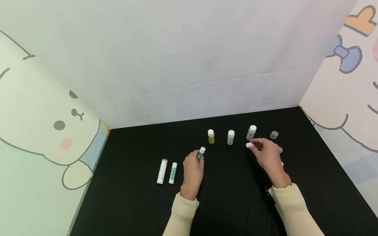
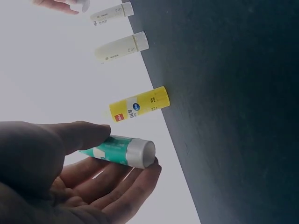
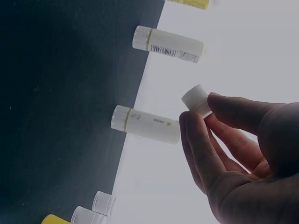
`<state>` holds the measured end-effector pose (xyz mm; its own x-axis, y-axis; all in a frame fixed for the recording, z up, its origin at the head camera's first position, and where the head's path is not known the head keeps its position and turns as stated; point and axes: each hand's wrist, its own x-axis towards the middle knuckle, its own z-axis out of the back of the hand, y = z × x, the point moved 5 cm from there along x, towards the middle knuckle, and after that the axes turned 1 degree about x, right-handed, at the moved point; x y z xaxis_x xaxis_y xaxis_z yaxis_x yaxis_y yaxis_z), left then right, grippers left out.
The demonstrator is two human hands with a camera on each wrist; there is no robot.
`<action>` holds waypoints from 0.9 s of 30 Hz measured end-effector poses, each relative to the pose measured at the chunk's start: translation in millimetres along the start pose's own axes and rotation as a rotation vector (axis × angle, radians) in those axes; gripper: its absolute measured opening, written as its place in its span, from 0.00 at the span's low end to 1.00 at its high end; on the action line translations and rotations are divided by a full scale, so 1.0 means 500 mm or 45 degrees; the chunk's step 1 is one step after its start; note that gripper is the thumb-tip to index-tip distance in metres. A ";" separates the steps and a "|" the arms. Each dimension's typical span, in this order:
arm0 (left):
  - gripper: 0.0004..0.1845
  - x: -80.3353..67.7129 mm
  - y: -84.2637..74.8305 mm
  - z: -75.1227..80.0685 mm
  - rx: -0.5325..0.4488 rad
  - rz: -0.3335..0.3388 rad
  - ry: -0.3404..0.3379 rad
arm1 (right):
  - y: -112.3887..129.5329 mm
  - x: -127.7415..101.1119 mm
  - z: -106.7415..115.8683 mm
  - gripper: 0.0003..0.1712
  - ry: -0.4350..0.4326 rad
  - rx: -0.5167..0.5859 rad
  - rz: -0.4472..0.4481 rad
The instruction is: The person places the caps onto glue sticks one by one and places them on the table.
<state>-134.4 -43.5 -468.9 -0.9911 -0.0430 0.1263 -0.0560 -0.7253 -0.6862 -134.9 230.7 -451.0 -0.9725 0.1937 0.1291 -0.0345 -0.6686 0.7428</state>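
Green, smooth cyl. glue stick tilts in my L hand's grip; stubby white cap is pinched in my R hand, nr the rightmost upright white tube. Wide stretch of matte black desk spans betw. my hands, w/ far edge beyond that tube.

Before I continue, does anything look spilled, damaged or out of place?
Nothing spilled or damaged stands out. The long white tube and green-white tube at left appear lying down, unlike the yellow tube, which stands upright.
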 end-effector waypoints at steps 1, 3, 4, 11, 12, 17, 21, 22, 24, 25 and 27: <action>0.13 -0.001 0.000 0.001 0.001 0.002 0.000 | 0.002 -0.001 -0.001 0.14 -0.004 0.004 0.008; 0.13 -0.004 0.001 0.002 -0.002 0.008 0.007 | 0.006 -0.002 -0.004 0.14 -0.005 0.014 0.013; 0.13 -0.004 0.002 0.003 -0.002 0.007 0.009 | 0.008 -0.002 -0.005 0.14 -0.004 0.016 0.018; 0.14 -0.014 0.005 0.007 0.019 0.000 0.020 | 0.020 -0.008 -0.022 0.13 0.035 0.050 0.038; 0.13 -0.016 0.006 0.007 0.021 0.002 0.020 | 0.021 -0.009 -0.024 0.13 0.040 0.056 0.039; 0.13 -0.023 0.011 0.011 0.035 0.007 0.008 | 0.027 -0.012 -0.035 0.14 0.059 0.070 0.049; 0.13 -0.027 0.016 0.015 0.038 0.023 0.000 | 0.033 -0.016 -0.046 0.14 0.070 0.077 0.068; 0.13 -0.028 0.016 0.016 0.039 0.023 -0.002 | 0.035 -0.017 -0.049 0.14 0.073 0.078 0.072; 0.12 -0.031 0.019 0.019 0.045 0.024 -0.006 | 0.039 -0.018 -0.055 0.14 0.080 0.088 0.080; 0.12 -0.032 0.019 0.021 0.047 0.021 -0.011 | 0.042 -0.020 -0.058 0.14 0.085 0.094 0.083; 0.12 -0.035 0.021 0.023 0.049 0.014 -0.015 | 0.048 -0.021 -0.063 0.14 0.094 0.103 0.086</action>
<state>-116.1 -58.6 -470.1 -0.9901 -0.0585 0.1275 -0.0405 -0.7509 -0.6592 -132.6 189.8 -455.1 -0.9865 0.0944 0.1342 0.0476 -0.6177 0.7850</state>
